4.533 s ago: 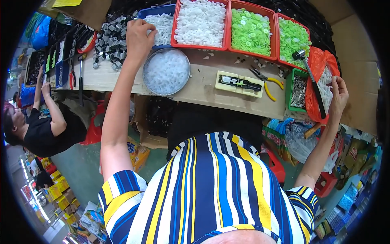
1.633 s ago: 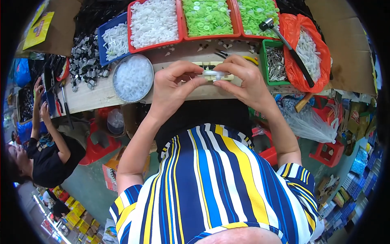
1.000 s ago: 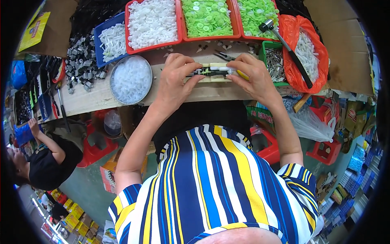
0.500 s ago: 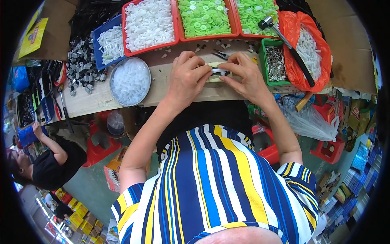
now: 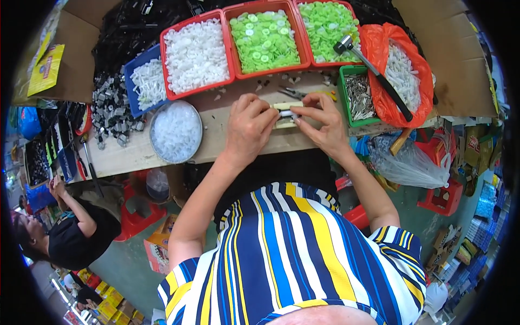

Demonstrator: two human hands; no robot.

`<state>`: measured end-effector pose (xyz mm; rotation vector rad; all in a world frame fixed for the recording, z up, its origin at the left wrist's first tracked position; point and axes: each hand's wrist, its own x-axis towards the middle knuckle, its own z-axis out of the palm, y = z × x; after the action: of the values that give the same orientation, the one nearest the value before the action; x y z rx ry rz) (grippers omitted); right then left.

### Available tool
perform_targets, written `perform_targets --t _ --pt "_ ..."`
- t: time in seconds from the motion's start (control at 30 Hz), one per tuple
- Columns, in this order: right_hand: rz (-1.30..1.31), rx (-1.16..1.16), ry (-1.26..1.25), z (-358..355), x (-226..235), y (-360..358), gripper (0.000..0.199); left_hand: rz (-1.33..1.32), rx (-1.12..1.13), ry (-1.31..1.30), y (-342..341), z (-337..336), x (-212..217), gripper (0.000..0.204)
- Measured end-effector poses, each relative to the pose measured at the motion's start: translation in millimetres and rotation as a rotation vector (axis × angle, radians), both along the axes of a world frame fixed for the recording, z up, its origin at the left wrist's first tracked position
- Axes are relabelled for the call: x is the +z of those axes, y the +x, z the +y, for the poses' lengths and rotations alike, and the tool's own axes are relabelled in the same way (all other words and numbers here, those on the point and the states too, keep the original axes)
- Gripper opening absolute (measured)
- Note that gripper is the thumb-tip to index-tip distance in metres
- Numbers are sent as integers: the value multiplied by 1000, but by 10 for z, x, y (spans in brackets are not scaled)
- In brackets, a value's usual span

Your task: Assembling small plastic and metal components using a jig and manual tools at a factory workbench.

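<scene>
My left hand (image 5: pixel 248 129) and my right hand (image 5: pixel 326 125) meet over a cream block (image 5: pixel 288 105) near the bench's front edge. Between their fingertips lies a small white tube-like part (image 5: pixel 285 114) with dark bits beside it, lined up along the block. Thumb and fingers of the left hand pinch its left end. The right hand closes on its other end, where fingers cover part of it. Just behind the block rest pliers with yellow handles (image 5: pixel 326 94).
Red trays of white parts (image 5: pixel 232 65) and green parts (image 5: pixel 309 54) line the back. A round metal dish (image 5: pixel 200 135) stands left. To the right are a green box (image 5: pixel 346 108), an orange bag (image 5: pixel 425 70) and a hammer (image 5: pixel 387 86). Another person (image 5: pixel 81 233) works at far left.
The view has shifted, so the bench sits lower in it. Both hands stay at the block, and more of the white part and the pliers now shows.
</scene>
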<state>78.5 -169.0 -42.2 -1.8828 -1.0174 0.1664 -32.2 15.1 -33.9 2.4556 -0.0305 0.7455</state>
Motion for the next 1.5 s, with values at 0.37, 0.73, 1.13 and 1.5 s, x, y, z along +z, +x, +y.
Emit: perform_targets --t 0.37,0.73,1.13,1.5 --pt "-368 108 2 570 745 1064 22 -9 18 -9 -19 -7 16 16" --pt "-765 -133 -589 1975 272 2910 16 63 24 -102 7 -23 101 19" --pt "-307 102 -329 833 1015 2317 27 -5 146 -282 -47 142 373 25" --pt "9 358 -169 263 864 572 34 12 152 -1280 -8 131 366 24"
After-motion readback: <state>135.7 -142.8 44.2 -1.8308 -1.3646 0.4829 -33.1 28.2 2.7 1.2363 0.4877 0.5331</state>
